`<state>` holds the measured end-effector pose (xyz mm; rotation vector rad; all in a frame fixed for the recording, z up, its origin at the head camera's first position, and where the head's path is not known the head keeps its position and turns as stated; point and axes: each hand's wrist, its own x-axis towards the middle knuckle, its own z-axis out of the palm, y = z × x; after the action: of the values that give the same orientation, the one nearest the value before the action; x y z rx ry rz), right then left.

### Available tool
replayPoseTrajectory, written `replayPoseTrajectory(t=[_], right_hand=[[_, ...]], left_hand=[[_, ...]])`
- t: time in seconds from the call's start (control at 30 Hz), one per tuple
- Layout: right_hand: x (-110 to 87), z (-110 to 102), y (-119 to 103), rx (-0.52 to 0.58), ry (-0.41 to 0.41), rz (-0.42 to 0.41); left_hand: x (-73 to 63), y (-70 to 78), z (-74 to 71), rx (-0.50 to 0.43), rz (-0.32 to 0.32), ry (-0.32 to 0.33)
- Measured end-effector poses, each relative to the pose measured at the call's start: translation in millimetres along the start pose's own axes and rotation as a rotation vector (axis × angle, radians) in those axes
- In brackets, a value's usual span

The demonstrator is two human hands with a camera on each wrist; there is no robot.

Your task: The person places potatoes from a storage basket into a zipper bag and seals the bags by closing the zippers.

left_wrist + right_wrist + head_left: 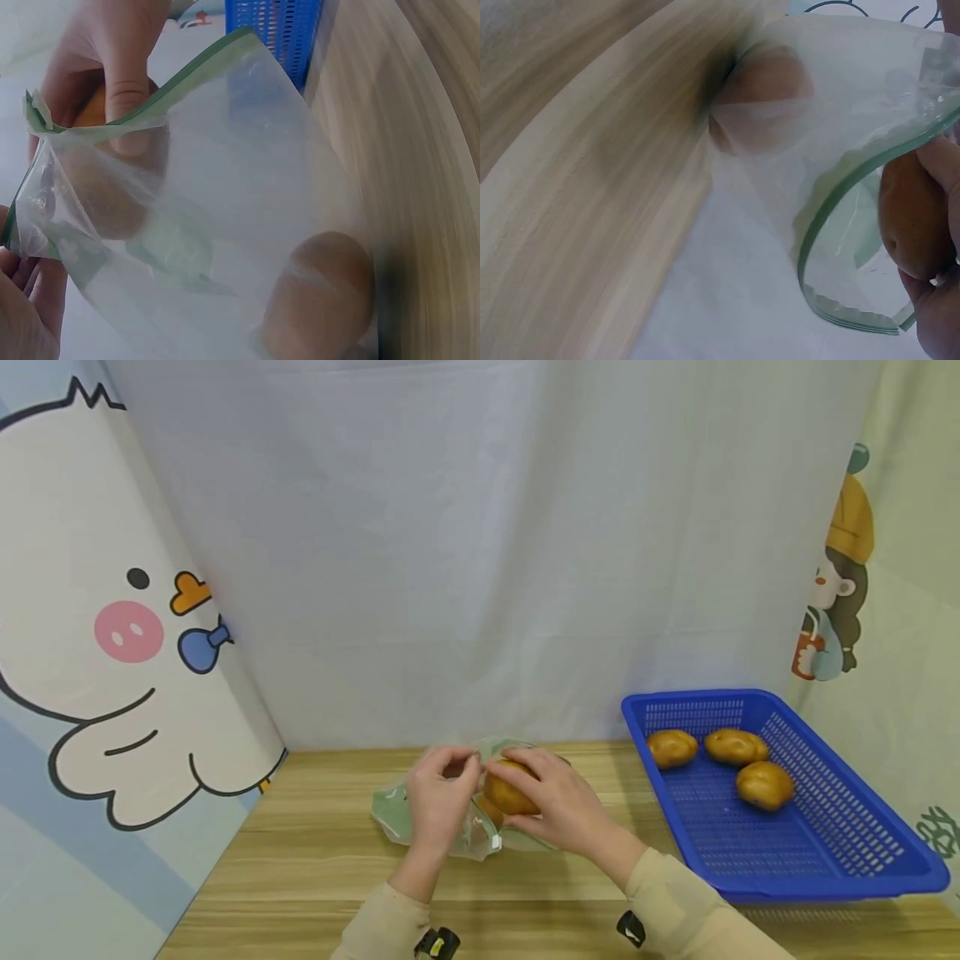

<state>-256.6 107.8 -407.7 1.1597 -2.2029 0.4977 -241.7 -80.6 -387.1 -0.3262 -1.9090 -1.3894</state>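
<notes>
A clear zip bag (392, 817) with green markings and a green zip edge lies over the wooden table in the head view. My left hand (437, 802) pinches the bag's edge at its mouth. Between the thumb and fingers of my right hand (562, 802) is a brown potato (510, 791). In the left wrist view the right thumb and part of that potato show through the film, inside the opening. Another potato (322, 300) rests low in the bag, seen through the plastic. The right wrist view shows the mouth gaping beside the held potato (915, 217).
To the right stands a blue plastic basket (825, 883) with perforated walls. Inside it are three potatoes (765, 785), toward its far end. A pale curtain (450, 568) hangs behind the wooden table (300, 860). Cartoon-printed cloth (75, 568) borders the left side.
</notes>
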Motion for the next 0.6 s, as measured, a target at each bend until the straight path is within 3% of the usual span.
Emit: replayPoseTrajectory(t=[0.2,0.33,0.4,0.6], right_hand=[[0.3,1,4,-0.006,0.06,-0.137],[-0.9,-4,4,0.036,0.077,-0.195],[-1.6,-11,3,0.077,0.077,-0.199],[-3.9,-39,5,0.222,0.085,-0.119]], left_hand=[[0.5,2.4,-1.1,-0.098,-0.09,-0.042],[2.9,4.0,-0.3,-0.097,-0.113,-0.036],[4.0,7.7,-0.3,-0.095,-0.113,-0.035],[6.0,40.1,-8.0,-0.091,-0.093,-0.05]])
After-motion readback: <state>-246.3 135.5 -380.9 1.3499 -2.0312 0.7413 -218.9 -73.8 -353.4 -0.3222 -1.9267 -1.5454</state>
